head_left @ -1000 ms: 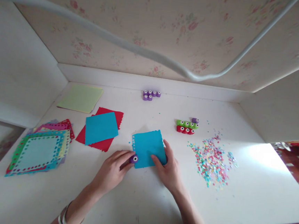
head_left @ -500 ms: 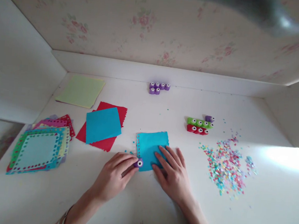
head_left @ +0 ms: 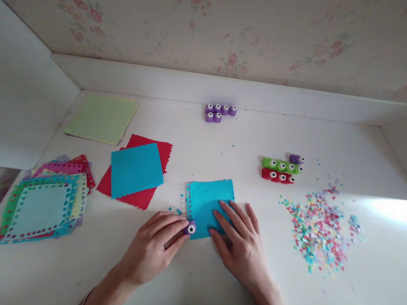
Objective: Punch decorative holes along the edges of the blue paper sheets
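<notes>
Between the thumb and fingers of my left hand (head_left: 158, 243) is a small purple craft punch (head_left: 190, 228) with a star on its white button. The punch sits at the lower left corner of a blue paper square (head_left: 204, 205). A row of small cut-outs runs along that paper's left edge, and its top and right edges look notched. My right hand (head_left: 240, 239) lies with its fingers spread on the paper's right side. A few blue star-shaped bits (head_left: 179, 211) lie just left of the sheet.
Left of the work lie blue paper (head_left: 136, 170) on red sheets (head_left: 146, 197), pale green paper (head_left: 101, 117) and a stack of punched sheets (head_left: 42, 207). Purple punches (head_left: 214, 113) stand behind; green punches (head_left: 280, 166) and red punches (head_left: 276, 176) sit right, near a confetti pile (head_left: 321, 229).
The view has tilted and come slightly closer, so things shift in the picture. Both hands keep their places on the blue paper, with the punch still at its lower left corner.
</notes>
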Motion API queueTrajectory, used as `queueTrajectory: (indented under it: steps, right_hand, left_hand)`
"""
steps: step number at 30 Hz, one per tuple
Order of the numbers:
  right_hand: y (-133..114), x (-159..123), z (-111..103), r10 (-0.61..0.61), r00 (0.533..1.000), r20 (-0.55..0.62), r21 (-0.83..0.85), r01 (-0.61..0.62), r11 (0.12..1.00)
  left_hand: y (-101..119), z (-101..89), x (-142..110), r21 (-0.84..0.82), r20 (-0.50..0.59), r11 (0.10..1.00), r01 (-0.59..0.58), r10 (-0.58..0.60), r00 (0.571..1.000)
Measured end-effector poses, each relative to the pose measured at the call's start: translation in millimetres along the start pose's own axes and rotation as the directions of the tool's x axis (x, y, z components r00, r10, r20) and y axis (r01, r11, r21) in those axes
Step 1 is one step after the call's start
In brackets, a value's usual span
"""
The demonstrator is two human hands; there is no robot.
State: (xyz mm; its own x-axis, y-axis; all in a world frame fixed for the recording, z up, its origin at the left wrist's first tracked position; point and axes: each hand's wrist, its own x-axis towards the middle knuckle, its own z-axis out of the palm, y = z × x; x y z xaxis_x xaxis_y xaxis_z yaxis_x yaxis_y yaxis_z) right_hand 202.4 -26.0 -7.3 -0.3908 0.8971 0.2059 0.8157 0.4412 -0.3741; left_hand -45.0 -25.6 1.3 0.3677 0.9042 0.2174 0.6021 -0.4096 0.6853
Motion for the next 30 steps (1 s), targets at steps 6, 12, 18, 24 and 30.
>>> queueTrajectory:
  steps: [6, 12, 18, 24, 30]
  right_hand:
    - [0.0, 0.0, 0.1, 0.005, 1.0, -0.007, 0.003, -0.005, 1.0]
    - [0.1, -0.4, -0.3, 0.009, 1.0, 0.004, -0.008, -0.009, 1.0]
    - [1.1, -0.2, 0.7, 0.004, 1.0, 0.006, -0.008, -0.004, 1.0]
    - [1.4, 0.0, 0.7, 0.002, 1.0, 0.0, -0.008, -0.002, 1.0]
    - [0.4, 1.1, -0.9, 0.003, 1.0, -0.003, -0.013, -0.003, 1.0]
  left_hand:
    - [0.2, -0.5, -0.2, 0.003, 0.003, 1.0, -0.013, 0.013, 1.0]
    - [-0.2, -0.2, -0.3, 0.006, 0.011, 1.0, -0.016, 0.016, 1.0]
    - [0.0, -0.2, 1.7, 0.005, 0.014, 1.0, -0.007, 0.007, 1.0]
    - [0.1, 0.1, 1.3, -0.008, 0.013, 1.0, 0.0, 0.0, 1.0]
    - [0.8, -1.7, 0.1, -0.003, 0.017, 1.0, 0.005, -0.004, 1.0]
